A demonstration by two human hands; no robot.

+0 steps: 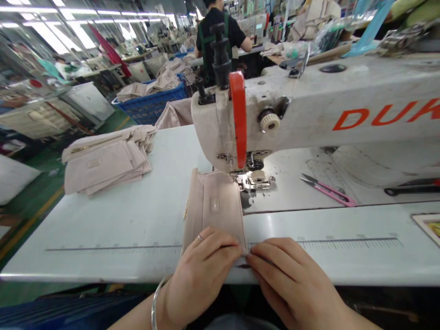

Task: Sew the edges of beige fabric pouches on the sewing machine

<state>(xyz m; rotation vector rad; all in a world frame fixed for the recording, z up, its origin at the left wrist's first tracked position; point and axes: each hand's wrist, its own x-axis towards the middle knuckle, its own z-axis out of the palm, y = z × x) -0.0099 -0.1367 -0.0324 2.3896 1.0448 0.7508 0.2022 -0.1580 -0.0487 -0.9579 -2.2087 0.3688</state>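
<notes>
A beige fabric pouch panel with a small label patch and a zipper on its left side lies on the sewing table. Its far right corner sits by the presser foot of the sewing machine. My left hand, with a ring and a bangle, lies over the near end of the panel, thumb and fingers closed on its edge. At the near right corner my right hand pinches the edge with bunched fingertips. The fingers partly hide the panel's near edge.
Pink-handled thread snips lie on the machine bed at right. A stack of beige fabric pieces rests on the table's left. Behind it stands a blue basket of fabric. A printed ruler runs along the front. Another person works further back.
</notes>
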